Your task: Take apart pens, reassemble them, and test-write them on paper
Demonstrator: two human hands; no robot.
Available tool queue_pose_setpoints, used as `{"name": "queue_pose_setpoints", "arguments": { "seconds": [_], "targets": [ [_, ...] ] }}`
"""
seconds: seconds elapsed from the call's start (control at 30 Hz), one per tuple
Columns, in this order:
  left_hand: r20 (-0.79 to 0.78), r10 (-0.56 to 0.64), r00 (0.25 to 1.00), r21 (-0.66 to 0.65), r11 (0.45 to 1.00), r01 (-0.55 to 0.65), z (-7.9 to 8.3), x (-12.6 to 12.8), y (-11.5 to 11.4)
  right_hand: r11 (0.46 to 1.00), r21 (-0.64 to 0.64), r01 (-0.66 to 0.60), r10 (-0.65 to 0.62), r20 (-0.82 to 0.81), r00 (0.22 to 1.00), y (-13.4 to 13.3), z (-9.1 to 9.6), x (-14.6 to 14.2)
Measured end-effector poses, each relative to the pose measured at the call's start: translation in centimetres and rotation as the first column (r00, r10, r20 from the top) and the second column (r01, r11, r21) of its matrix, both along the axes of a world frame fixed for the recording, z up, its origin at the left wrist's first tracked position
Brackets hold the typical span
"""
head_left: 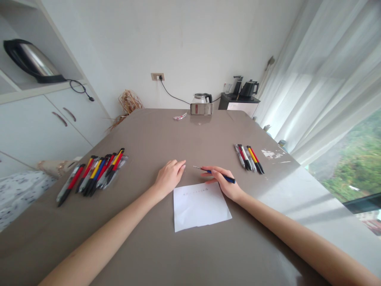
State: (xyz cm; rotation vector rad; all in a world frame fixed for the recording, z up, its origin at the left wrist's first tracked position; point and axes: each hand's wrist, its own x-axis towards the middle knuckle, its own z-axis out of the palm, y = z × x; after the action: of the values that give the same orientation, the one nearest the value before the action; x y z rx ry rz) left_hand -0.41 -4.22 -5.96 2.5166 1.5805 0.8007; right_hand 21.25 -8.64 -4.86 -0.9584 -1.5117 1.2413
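My right hand (222, 180) is closed on a blue pen (214, 173) just past the far right corner of a white sheet of paper (200, 205); the pen tip points left, above the table. A faint line of writing runs along the sheet's far edge. My left hand (170, 175) rests on the brown table (149, 246) by the sheet's far left corner, fingers loosely curled, holding nothing.
Several red, yellow and blue pens (93, 173) lie in a row at the left. A smaller row of pens (249, 157) lies at the right. At the far edge stand a phone (201, 109), a glass kettle (201, 98) and a wrapper (179, 116).
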Motion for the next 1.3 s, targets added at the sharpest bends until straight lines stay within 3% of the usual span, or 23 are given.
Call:
{"name": "queue_pose_setpoints", "arguments": {
  "seconds": [0.2, 0.43, 0.77, 0.93, 1.03, 1.3],
  "targets": [
    [0.011, 0.009, 1.000, 0.022, 1.000, -0.010, -0.3, 0.1, -0.1, 0.964, 0.251, -0.089, 0.001, 0.332, 0.943, -0.8, 0.0, -0.1],
    [0.045, 0.009, 0.999, 0.002, 1.000, -0.009, -0.2, 0.1, 0.0, 0.914, 0.392, -0.103, -0.071, 0.406, 0.911, -0.8, 0.1, -0.2],
    [0.277, -0.023, 0.961, -0.023, 0.999, 0.031, 0.5, -0.5, 0.7, 0.886, 0.450, -0.110, -0.098, 0.413, 0.905, -0.9, 0.0, -0.2],
    [0.148, -0.260, 0.954, 0.102, 0.964, 0.247, 1.6, -0.2, 0.1, 0.877, 0.462, -0.134, -0.071, 0.401, 0.913, -0.9, 0.3, -0.2],
    [0.053, -0.368, 0.928, 0.108, 0.926, 0.361, 1.9, 0.3, -0.4, 0.854, 0.482, -0.196, -0.038, 0.434, 0.900, -0.9, 0.5, -0.2],
    [-0.072, -0.387, 0.919, 0.139, 0.909, 0.393, 1.6, 0.1, -0.6, 0.829, 0.497, -0.256, -0.029, 0.495, 0.868, -1.1, 0.7, -0.2]
  ]
}}
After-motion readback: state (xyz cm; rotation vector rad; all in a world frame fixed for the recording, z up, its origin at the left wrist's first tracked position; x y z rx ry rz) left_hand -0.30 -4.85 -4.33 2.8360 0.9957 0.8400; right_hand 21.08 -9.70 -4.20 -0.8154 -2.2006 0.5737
